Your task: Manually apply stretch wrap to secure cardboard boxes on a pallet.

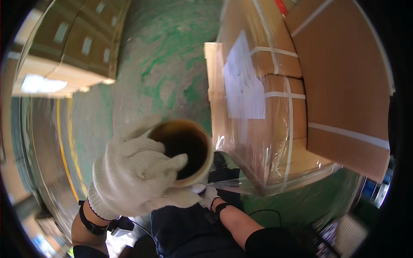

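A roll of stretch film (pixel 208 148) stands near the middle, its open end turned up toward me so that the dark hollow of its brown core shows. My left hand (pixel 133 174), in a white knit glove, is closed on the roll's left side, with a finger hooked over the rim into the core. Lower down, my right hand (pixel 209 196), gloved too, grips by the roll's bottom end; its fingers are partly hidden. Clear film runs from the roll to the wrapped cartons (pixel 284 116) on the right. A white paper sheet (pixel 245 84) lies under that film.
A large strapped carton (pixel 344 81) stands against the right side of the wrapped stack. More stacked cartons (pixel 73 43) rest on a pallet at the far left. Between the stacks runs a worn green floor (pixel 167 56). A thin black cable (pixel 266 210) shows near my right forearm.
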A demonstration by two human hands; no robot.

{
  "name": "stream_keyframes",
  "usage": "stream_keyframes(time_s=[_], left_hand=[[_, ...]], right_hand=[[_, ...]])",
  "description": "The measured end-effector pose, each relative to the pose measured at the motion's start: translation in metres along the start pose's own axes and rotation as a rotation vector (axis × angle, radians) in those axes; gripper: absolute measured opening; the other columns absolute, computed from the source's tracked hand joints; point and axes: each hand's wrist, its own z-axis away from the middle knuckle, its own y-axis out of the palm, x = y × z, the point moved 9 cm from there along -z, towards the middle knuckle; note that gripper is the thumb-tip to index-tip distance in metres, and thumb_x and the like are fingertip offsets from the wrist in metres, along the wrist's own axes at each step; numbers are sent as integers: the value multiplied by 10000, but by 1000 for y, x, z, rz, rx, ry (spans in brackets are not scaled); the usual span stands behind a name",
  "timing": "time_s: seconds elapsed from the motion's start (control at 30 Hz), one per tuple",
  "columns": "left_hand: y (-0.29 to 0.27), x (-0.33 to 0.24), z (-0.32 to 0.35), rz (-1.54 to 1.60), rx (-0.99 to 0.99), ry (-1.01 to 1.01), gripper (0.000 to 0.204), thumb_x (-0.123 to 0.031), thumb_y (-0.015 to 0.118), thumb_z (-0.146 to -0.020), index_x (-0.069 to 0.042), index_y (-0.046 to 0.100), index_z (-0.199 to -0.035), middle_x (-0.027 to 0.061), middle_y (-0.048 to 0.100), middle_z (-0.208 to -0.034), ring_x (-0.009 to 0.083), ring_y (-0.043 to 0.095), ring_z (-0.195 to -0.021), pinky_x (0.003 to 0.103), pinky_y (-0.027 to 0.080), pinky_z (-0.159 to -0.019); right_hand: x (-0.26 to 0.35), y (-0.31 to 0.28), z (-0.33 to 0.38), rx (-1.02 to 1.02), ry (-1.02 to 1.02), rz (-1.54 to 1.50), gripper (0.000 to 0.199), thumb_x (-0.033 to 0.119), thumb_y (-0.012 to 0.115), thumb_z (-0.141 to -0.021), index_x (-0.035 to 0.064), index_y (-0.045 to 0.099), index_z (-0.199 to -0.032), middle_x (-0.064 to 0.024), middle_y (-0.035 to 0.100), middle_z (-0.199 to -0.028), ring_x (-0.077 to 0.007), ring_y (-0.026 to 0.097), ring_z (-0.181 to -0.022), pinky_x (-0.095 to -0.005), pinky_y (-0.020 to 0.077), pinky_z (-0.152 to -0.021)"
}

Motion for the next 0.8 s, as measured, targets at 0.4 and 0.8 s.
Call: stream_keyframes(time_s=[0.4,0.8], left_hand=[[-21,291,81,158,404,-352,332,-311,728,-890,-15,669,-1027,138,652,-968,301,631,-909,394,491,-847],[-80,234,83,347,297,-537,344,-259,666,-958,16,638,-1162,17,627,-982,92,556,-897,277,471,-778]], right_hand=[[128,152,-51,-385,362,-987,1031,348,884,-764,-64,284,-1494,-151,590,-1367,-294,581,-1247,-345,459,-1080],[101,142,182,-742,109,-1202,414,365,530,-1007,18,557,-1231,-177,642,-1073,-265,648,-950,-385,534,-789]])
